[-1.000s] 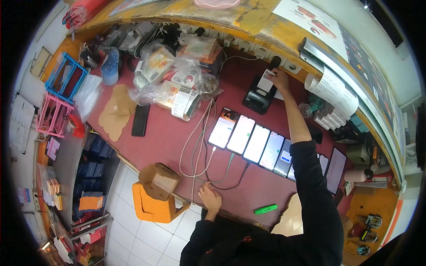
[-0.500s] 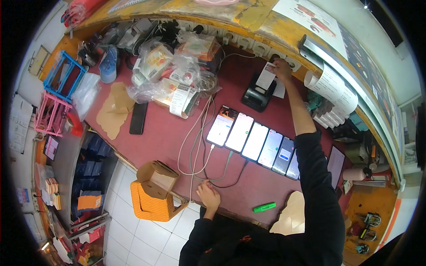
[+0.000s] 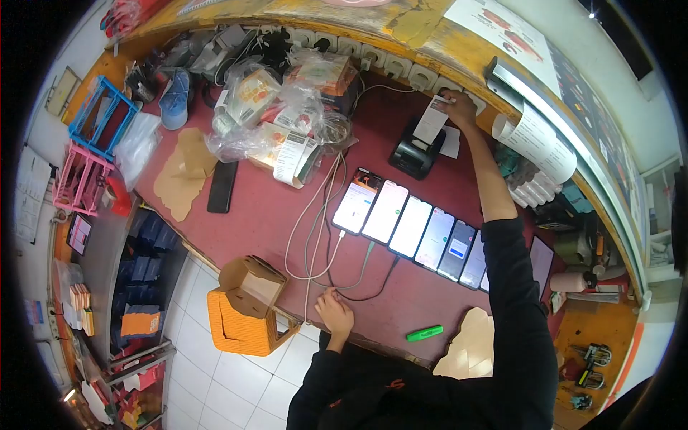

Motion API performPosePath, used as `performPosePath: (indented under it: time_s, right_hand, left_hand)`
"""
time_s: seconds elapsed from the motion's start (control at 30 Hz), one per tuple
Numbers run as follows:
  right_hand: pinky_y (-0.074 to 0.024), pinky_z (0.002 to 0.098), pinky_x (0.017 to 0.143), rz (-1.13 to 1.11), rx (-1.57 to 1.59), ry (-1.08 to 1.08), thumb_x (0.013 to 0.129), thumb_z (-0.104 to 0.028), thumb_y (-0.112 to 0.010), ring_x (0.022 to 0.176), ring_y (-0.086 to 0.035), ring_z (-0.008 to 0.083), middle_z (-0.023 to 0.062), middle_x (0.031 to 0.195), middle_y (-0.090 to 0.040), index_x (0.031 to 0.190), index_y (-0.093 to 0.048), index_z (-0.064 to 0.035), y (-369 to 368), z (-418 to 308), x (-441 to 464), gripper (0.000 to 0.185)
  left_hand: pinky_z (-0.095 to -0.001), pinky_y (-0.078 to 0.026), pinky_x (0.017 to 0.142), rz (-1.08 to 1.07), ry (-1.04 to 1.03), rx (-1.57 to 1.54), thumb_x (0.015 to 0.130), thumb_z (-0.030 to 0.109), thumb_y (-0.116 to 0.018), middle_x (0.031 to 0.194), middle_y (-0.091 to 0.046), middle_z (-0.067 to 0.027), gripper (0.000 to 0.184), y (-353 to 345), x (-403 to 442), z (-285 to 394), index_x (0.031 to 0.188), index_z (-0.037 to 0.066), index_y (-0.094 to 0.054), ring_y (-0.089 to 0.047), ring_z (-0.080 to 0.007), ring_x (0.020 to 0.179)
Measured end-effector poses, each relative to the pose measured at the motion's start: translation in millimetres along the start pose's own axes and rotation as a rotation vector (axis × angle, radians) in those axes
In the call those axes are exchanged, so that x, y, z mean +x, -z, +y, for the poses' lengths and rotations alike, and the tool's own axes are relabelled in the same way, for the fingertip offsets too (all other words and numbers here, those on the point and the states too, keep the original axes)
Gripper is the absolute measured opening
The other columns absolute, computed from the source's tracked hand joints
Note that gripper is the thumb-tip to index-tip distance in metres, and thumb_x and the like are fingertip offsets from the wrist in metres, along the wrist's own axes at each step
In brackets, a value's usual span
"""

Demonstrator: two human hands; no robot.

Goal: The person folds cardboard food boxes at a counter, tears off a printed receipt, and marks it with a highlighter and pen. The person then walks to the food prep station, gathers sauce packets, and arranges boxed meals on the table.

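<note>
At the back of the red table, my right hand point(image 3: 460, 106) pinches the upper end of a white receipt point(image 3: 431, 120) that rises from the black printer point(image 3: 416, 152). Another white slip point(image 3: 450, 142) lies beside the printer. My left hand point(image 3: 335, 312) rests at the table's front edge, fingers loosely curled; whether they hold anything is hidden. Near it run a black cable point(image 3: 380, 290) and white cables point(image 3: 288, 251). A row of lit phones point(image 3: 385, 212) spans the middle of the table, its right end partly behind my right sleeve.
Plastic-wrapped packages point(image 3: 287, 147) pile up at the back left, near a dark phone point(image 3: 223, 188) and brown paper point(image 3: 188, 172). An open cardboard box point(image 3: 252, 285) sits on an orange stool point(image 3: 240, 330) at the front. A green marker point(image 3: 425, 333) lies front right.
The receipt stands out longer from the printer, and my right hand has moved slightly up with its end. My left hand stays at the table edge. The view has shifted slightly.
</note>
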State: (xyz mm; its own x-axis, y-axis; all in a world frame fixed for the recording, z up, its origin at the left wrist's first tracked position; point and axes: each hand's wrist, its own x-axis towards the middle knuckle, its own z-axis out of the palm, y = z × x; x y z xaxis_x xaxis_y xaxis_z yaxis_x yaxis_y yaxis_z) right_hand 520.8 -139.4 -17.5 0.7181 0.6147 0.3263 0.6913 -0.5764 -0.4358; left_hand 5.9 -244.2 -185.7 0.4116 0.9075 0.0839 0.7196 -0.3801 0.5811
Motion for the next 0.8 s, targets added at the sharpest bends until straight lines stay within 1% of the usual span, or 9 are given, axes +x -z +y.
performPosePath:
  time_s: [0.03, 0.1, 0.13, 0.2, 0.4, 0.53, 0.7, 0.77, 0.8]
  right_hand:
    - [-0.0443, 0.0336, 0.076, 0.0, -0.001, 0.0, 0.065, -0.021, -0.072, 0.091, -0.059, 0.0209, 0.0065, 0.098, -0.063, 0.078, -0.063, -0.0077, 1, -1, -1, 0.02]
    - [-0.0452, 0.0329, 0.07, -0.004, -0.027, 0.08, 0.067, -0.019, -0.071, 0.08, -0.061, 0.0207, 0.0073, 0.081, -0.065, 0.079, -0.062, -0.0071, 4, -3, -2, 0.019]
    - [-0.0452, 0.0329, 0.07, -0.004, -0.029, 0.08, 0.067, -0.019, -0.071, 0.08, -0.061, 0.0207, 0.0073, 0.081, -0.065, 0.079, -0.062, -0.0071, 5, -4, -4, 0.019]
    - [-0.0446, 0.0322, 0.063, -0.021, 0.148, 0.091, 0.069, -0.017, -0.07, 0.069, -0.061, 0.0205, 0.0092, 0.071, -0.063, 0.077, -0.061, -0.0053, 7, -6, -12, 0.017]
    - [-0.0418, 0.0319, 0.058, -0.053, 0.142, 0.225, 0.07, -0.016, -0.07, 0.062, -0.059, 0.0185, 0.0104, 0.067, -0.062, 0.075, -0.057, -0.0026, 31, -28, -43, 0.019]
    - [-0.0421, 0.0316, 0.058, -0.088, 0.172, 0.217, 0.07, -0.016, -0.07, 0.063, -0.059, 0.0202, 0.0102, 0.067, -0.062, 0.076, -0.058, -0.0031, 39, -30, -53, 0.018]
    - [-0.0425, 0.0329, 0.059, 0.064, 0.079, 0.307, 0.069, -0.016, -0.069, 0.065, -0.06, 0.0229, 0.0116, 0.067, -0.061, 0.076, -0.058, -0.0037, 35, -25, -63, 0.018]
    - [-0.0436, 0.0394, 0.07, -0.16, 0.105, 0.131, 0.072, -0.021, -0.066, 0.081, -0.057, 0.032, 0.015, 0.081, -0.059, 0.08, -0.057, -0.0056, 44, -30, -77, 0.02]
    - [-0.0436, 0.0394, 0.07, -0.16, 0.103, 0.129, 0.072, -0.021, -0.066, 0.081, -0.057, 0.032, 0.015, 0.081, -0.059, 0.08, -0.057, -0.0056, 46, -31, -90, 0.02]
  left_hand:
    - [-0.0385, -0.031, 0.073, 0.007, 0.001, -0.009, 0.07, 0.002, -0.046, 0.087, -0.055, -0.0096, 0.034, 0, 0, 0, 0.104, 0.003, -0.047, -0.045, -0.0279, 0.086]
    - [-0.0385, -0.031, 0.073, 0.014, 0.001, -0.019, 0.07, 0.002, -0.046, 0.088, -0.055, -0.0095, 0.035, -1, 0, 0, 0.104, 0.003, -0.047, -0.046, -0.0279, 0.086]
    - [-0.0385, -0.031, 0.073, 0.02, 0.0, -0.02, 0.069, 0.002, -0.047, 0.087, -0.055, -0.0093, 0.036, -2, 1, 0, 0.105, 0.003, -0.047, -0.046, -0.0278, 0.086]
    - [-0.0384, -0.031, 0.073, 0.023, -0.001, -0.025, 0.068, 0.001, -0.047, 0.087, -0.055, -0.0092, 0.037, 0, 0, 1, 0.105, 0.003, -0.047, -0.046, -0.0277, 0.087]
    - [-0.0383, -0.031, 0.074, -0.017, 0.024, -0.051, 0.068, 0.001, -0.048, 0.089, -0.055, -0.009, 0.039, 8, 3, 7, 0.107, 0.004, -0.046, -0.046, -0.0274, 0.087]
    - [-0.0381, -0.031, 0.075, 0.008, -0.002, -0.007, 0.07, 0.003, -0.048, 0.09, -0.056, -0.0087, 0.037, 4, 2, 5, 0.107, 0.005, -0.046, -0.047, -0.0269, 0.087]
    - [-0.038, -0.031, 0.074, 0.059, -0.032, -0.021, 0.071, 0.003, -0.048, 0.089, -0.056, -0.0089, 0.036, 3, 2, 4, 0.107, 0.005, -0.047, -0.047, -0.0266, 0.087]
    - [-0.0381, -0.031, 0.074, 0.047, -0.015, -0.033, 0.071, 0.003, -0.048, 0.088, -0.056, -0.0088, 0.037, 5, 2, 6, 0.108, 0.005, -0.047, -0.047, -0.0267, 0.087]
    - [-0.0381, -0.031, 0.074, 0.045, -0.016, -0.034, 0.071, 0.003, -0.048, 0.088, -0.056, -0.0088, 0.037, 5, 1, 6, 0.108, 0.005, -0.047, -0.047, -0.0267, 0.087]
